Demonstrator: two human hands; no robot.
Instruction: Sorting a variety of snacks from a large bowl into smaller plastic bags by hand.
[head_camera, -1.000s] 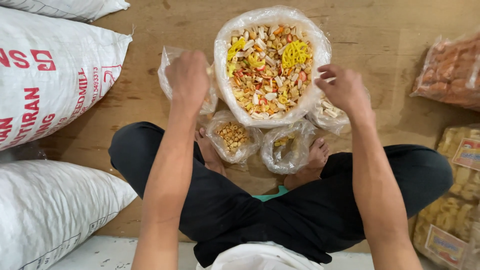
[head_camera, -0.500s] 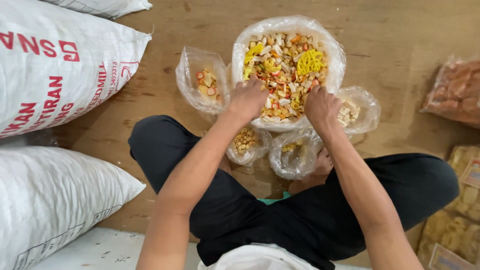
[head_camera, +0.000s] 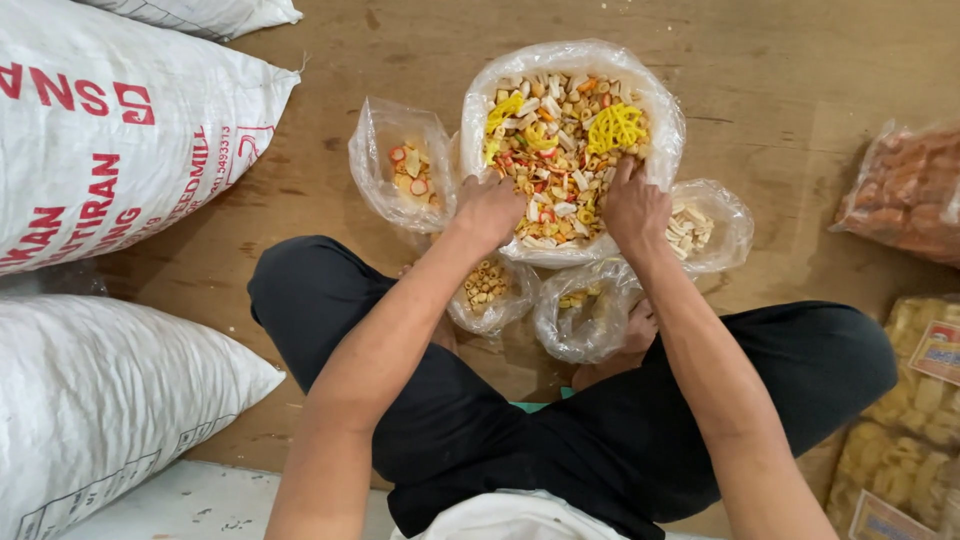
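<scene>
Whereas a second earlier both hands hovered apart, the left hand (head_camera: 490, 208) and right hand (head_camera: 632, 205) had dug, fingers curled, into the big bag of mixed crackers (head_camera: 570, 150) on the wooden floor (head_camera: 780, 80), evidently picking out pieces for sorting.

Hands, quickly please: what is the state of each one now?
Left hand: in the big bag of mixed snacks, grip cannot be told.
Right hand: same bag, grip cannot be told.

small bags (head_camera: 402, 175) around big bag (head_camera: 660, 110)
</scene>
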